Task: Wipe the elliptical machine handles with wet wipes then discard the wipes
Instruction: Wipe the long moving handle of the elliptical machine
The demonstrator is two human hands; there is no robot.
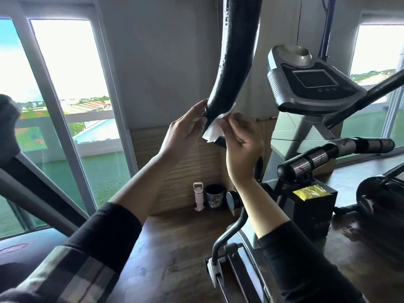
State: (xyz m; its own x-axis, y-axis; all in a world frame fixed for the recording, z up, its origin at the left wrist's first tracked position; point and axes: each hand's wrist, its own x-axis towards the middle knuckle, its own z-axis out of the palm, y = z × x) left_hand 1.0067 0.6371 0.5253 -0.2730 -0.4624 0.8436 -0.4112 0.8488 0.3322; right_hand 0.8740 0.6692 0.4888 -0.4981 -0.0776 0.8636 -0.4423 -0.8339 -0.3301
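handle: thick black foam-covered curved handle point(231, 62) of the elliptical, coming down from the top of the view and ending about mid-picture. Foam looks scuffed and worn along its left edge.
wipe: crumpled white wet wipe point(213, 131), pressed against the bottom end of that handle on its right underside, with a loose corner hanging down below the handle tip.
right hand: the right hand point(242, 138) sits just right of the handle end, fingers curled, pinching the wipe against the foam.
left hand: the left hand point(185, 130) is on the other side of the handle end, fingers mostly straight, fingertips touching the foam near the tip. Not really gripping anything as far as I can see.
sleeves: both forearms come up from the bottom in black sleeves, pushed back from the wrists.
console: grey and black display console point(312, 82) of the machine, right of the handle, a bit tilted.
grip bar: short black and silver grip bar point(334, 154), below the console, well right of the handle end.
floor stuff: way below the handle against the wall, a pale pink bottle with a loop top point(199, 196) and a dark patterned cup point(214, 195) just beside it, on the brown wooden floor point(175, 248).
window: big white-framed window point(61, 84), left of the handle.
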